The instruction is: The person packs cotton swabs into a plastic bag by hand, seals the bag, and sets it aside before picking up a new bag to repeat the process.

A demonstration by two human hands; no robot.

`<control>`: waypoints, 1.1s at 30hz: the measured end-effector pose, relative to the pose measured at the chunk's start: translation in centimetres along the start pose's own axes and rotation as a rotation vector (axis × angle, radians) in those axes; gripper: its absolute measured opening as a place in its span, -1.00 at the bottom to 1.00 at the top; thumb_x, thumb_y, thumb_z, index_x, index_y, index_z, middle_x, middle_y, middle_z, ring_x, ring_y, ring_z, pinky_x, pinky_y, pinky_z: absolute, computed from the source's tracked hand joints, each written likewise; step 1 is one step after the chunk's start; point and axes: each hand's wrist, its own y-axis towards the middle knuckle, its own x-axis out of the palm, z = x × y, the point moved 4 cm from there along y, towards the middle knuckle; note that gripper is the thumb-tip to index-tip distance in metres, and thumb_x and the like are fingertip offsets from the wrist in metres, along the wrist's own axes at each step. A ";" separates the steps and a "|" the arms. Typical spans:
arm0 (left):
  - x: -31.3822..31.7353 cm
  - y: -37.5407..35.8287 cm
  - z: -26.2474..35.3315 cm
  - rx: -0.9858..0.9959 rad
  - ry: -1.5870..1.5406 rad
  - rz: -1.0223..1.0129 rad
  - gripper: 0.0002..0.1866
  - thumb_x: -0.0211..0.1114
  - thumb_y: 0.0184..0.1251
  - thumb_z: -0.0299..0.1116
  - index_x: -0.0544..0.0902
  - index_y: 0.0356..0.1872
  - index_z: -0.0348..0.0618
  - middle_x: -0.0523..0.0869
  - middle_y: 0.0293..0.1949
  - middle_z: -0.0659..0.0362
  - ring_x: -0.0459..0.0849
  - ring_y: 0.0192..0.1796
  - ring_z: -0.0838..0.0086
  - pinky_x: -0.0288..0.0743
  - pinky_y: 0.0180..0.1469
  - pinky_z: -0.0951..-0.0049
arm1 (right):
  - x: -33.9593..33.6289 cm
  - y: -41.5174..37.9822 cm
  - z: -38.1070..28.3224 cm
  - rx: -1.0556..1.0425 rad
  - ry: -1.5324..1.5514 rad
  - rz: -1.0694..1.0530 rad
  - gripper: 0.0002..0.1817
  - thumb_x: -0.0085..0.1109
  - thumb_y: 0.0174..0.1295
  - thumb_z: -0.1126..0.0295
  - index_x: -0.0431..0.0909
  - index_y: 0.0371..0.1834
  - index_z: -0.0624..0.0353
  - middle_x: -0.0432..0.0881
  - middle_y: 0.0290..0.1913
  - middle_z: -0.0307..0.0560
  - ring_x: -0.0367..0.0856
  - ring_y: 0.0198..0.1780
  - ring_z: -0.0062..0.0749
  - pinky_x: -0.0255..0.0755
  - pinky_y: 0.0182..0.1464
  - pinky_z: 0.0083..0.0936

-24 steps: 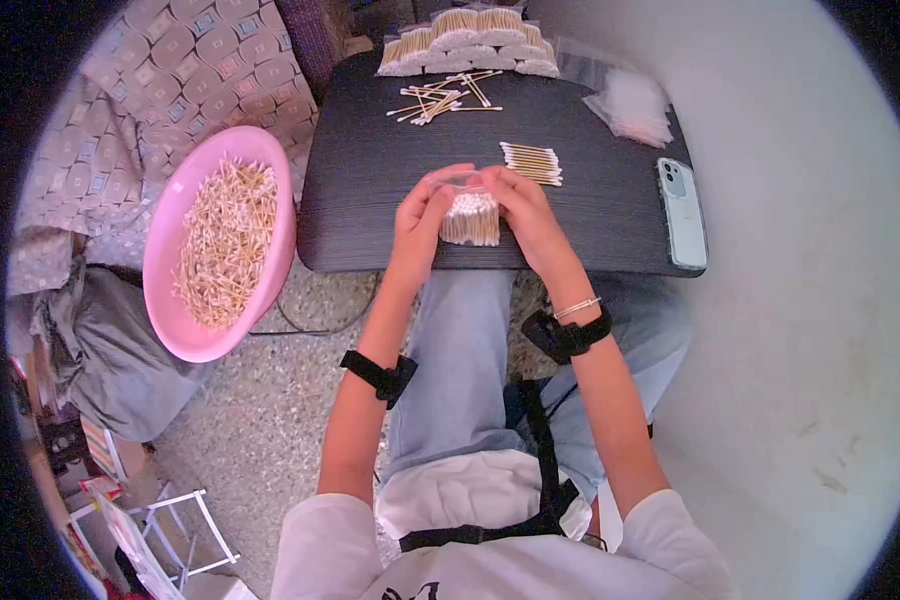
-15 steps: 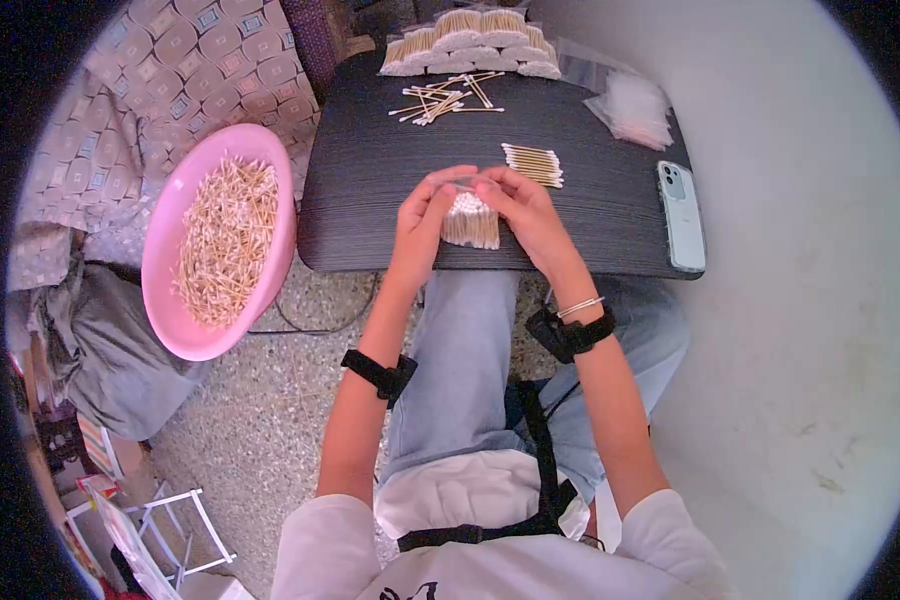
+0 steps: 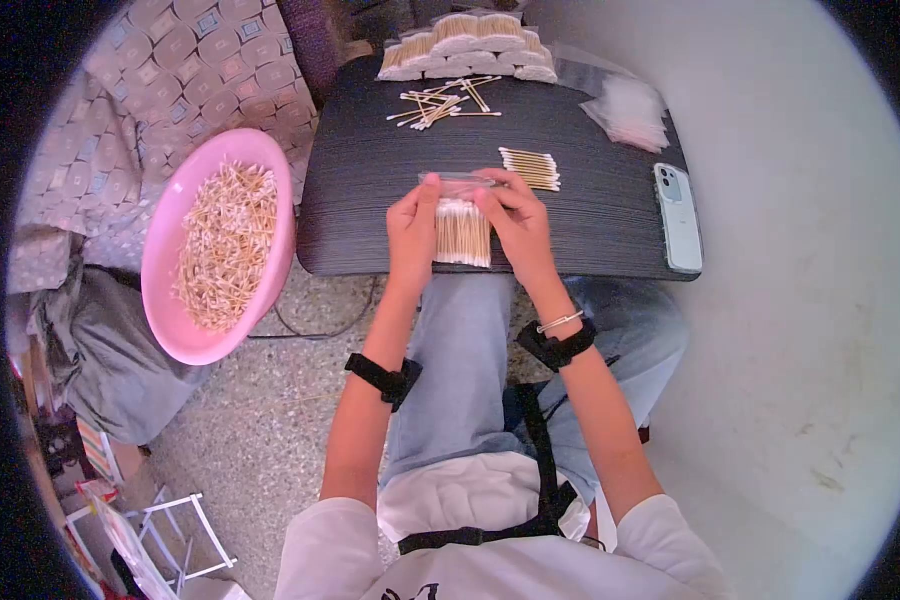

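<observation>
Both hands hold a clear plastic bag of cotton swabs [image 3: 463,235] above the near edge of the dark table [image 3: 355,215]. My left hand [image 3: 411,222] grips the bag's left side, thumb near its top. On the opposite side, my right hand [image 3: 520,218] pinches the upper right of the bag with thumb and bent fingers. Inside, the swabs stand side by side with white tips at both ends. The bag's top strip stretches flat between the hands. Just beyond my right hand lies a neat row of cotton swabs [image 3: 531,169].
Filled swab bags [image 3: 467,50] are stacked at the table's far edge, with loose swabs [image 3: 442,102] before them. Flat plastic bags [image 3: 627,112] and a phone [image 3: 678,218] lie on the right. A pink basin [image 3: 160,270] of swabs stands left; a wall [image 3: 800,250] is right.
The bag has turned so its full swab side faces up, and its top strip is now spread flat. My left thumb has moved up to the bag's top left.
</observation>
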 end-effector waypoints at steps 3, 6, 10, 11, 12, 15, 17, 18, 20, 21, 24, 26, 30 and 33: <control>0.0 0.4 0.1 0.018 0.054 0.037 -0.60 0.12 0.45 -0.12 0.68 -0.38 -0.28 0.68 -0.46 0.28 0.54 -0.42 0.72 0.41 -0.38 0.63 | -0.1 0.0 0.8 0.006 -0.077 0.023 -0.82 0.15 0.28 0.40 0.65 -0.18 0.28 0.53 0.02 -0.08 0.55 -0.07 -0.50 0.43 -0.11 -0.63; 0.1 1.4 0.6 0.027 0.129 0.077 -0.60 0.14 0.43 -0.12 0.69 -0.40 -0.29 0.69 -0.49 0.25 0.55 -0.44 0.69 0.41 -0.38 0.61 | -0.4 -0.2 -0.3 -0.102 -0.352 0.040 -0.76 0.13 0.27 0.41 0.59 -0.04 0.24 0.51 0.06 -0.02 0.51 0.04 -0.28 0.38 0.05 -0.46; -2.8 4.0 3.1 0.129 0.590 0.094 -0.58 0.19 0.38 -0.12 0.69 -0.40 -0.36 0.71 -0.52 0.12 0.62 -0.46 0.48 0.46 -0.36 0.50 | -2.9 -0.4 -1.6 -0.316 -0.945 0.060 -0.52 0.16 0.22 0.38 0.39 0.23 0.17 0.39 0.24 0.03 0.31 0.26 -0.04 0.17 0.28 -0.20; -3.2 4.3 3.6 0.195 0.760 0.094 -0.58 0.20 0.37 -0.12 0.69 -0.40 -0.37 0.71 -0.53 0.09 0.64 -0.47 0.40 0.47 -0.35 0.46 | -3.6 -0.5 -1.6 -0.335 -1.103 0.070 -0.45 0.18 0.20 0.37 0.33 0.29 0.15 0.35 0.29 0.03 0.24 0.31 0.00 0.11 0.33 -0.15; -3.0 4.4 4.5 0.173 0.876 0.044 -0.59 0.18 0.36 -0.14 0.65 -0.23 -0.42 0.72 -0.39 -0.03 0.69 -0.32 0.13 0.51 -0.18 0.34 | -4.3 -0.3 -1.2 -0.300 -1.187 0.020 -0.39 0.14 0.24 0.23 0.25 0.36 0.13 0.20 0.41 0.00 0.16 0.38 0.00 0.06 0.35 -0.06; -1.8 4.6 5.0 0.483 1.038 0.192 -0.65 0.13 0.35 -0.28 0.58 -0.05 -0.41 0.68 -0.13 -0.09 0.64 -0.04 0.06 0.46 0.04 0.23 | -5.3 0.4 -0.1 -0.304 -1.337 -0.011 -0.38 0.04 0.29 0.12 0.23 0.38 0.12 0.21 0.42 -0.01 0.16 0.41 -0.04 0.03 0.37 -0.02; 0.5 3.8 5.3 0.648 1.120 0.084 -0.63 0.09 0.30 -0.39 0.49 0.07 -0.39 0.59 0.03 -0.13 0.55 0.09 0.06 0.37 0.15 0.17 | -5.4 1.2 0.6 -0.322 -1.387 -0.067 -0.39 -0.02 0.31 0.10 0.23 0.38 0.13 0.22 0.42 -0.04 0.16 0.41 -0.09 0.01 0.38 0.00; 2.1 3.1 5.5 0.731 1.159 0.031 -0.60 0.07 0.28 -0.45 0.45 0.13 -0.39 0.55 0.10 -0.16 0.51 0.16 0.07 0.33 0.21 0.14 | -5.4 1.5 0.9 -0.332 -1.412 -0.096 -0.40 -0.05 0.33 0.08 0.23 0.38 0.13 0.23 0.42 -0.05 0.17 0.42 -0.11 -0.01 0.39 0.01; 5.1 2.1 3.2 0.745 1.128 -0.126 -0.54 0.03 0.22 -0.55 0.39 0.20 -0.35 0.46 0.20 -0.18 0.41 0.26 0.00 0.23 0.33 0.17 | -5.5 1.5 1.5 -0.324 -1.421 -0.118 -0.42 -0.05 0.33 0.12 0.24 0.37 0.15 0.26 0.40 -0.08 0.20 0.41 -0.16 0.01 0.39 0.00; 6.3 1.7 1.8 0.754 1.211 -0.207 -0.47 0.03 0.19 -0.55 0.32 0.25 -0.37 0.40 0.25 -0.18 0.33 0.33 -0.01 0.16 0.39 0.15 | -5.5 1.5 1.6 -0.323 -1.425 -0.130 -0.43 -0.05 0.33 0.14 0.25 0.37 0.15 0.28 0.40 -0.09 0.21 0.40 -0.18 0.01 0.39 -0.01; 7.9 0.0 -1.1 0.764 1.346 -0.288 -0.44 0.03 0.20 -0.53 0.27 0.28 -0.41 0.30 0.33 -0.19 0.22 0.40 -0.04 0.09 0.42 0.09 | -5.5 0.5 0.8 -0.346 -1.411 -0.191 -0.46 -0.07 0.35 0.18 0.26 0.35 0.18 0.28 0.40 -0.09 0.22 0.40 -0.19 0.01 0.39 -0.03; 8.0 -0.4 -2.8 0.755 1.413 -0.299 -0.43 0.04 0.21 -0.51 0.25 0.29 -0.42 0.25 0.35 -0.20 0.19 0.41 -0.05 0.06 0.43 0.07 | -5.5 -0.5 0.3 -0.346 -1.384 -0.206 -0.49 -0.08 0.35 0.24 0.28 0.34 0.18 0.30 0.38 -0.07 0.23 0.39 -0.17 0.03 0.40 -0.06; 7.7 -0.4 -3.0 0.749 1.403 -0.383 -0.47 0.05 0.19 -0.51 0.34 0.24 -0.41 0.32 0.33 -0.13 0.22 0.40 0.00 0.15 0.40 0.15 | -5.9 -1.0 0.2 -0.307 -1.255 -0.214 -0.55 -0.07 0.30 0.40 0.35 0.28 0.21 0.37 0.32 -0.02 0.29 0.35 -0.14 0.18 0.35 -0.21; 7.3 -0.8 -2.5 0.738 1.411 -0.401 -0.53 0.09 0.16 -0.51 0.44 0.16 -0.36 0.43 0.23 -0.06 0.32 0.33 0.07 0.28 0.32 0.23 | -5.7 -1.1 -0.4 -0.334 -1.179 -0.192 -0.58 -0.02 0.20 0.46 0.44 0.16 0.26 0.50 0.12 -0.01 0.43 0.17 -0.14 0.36 0.17 -0.34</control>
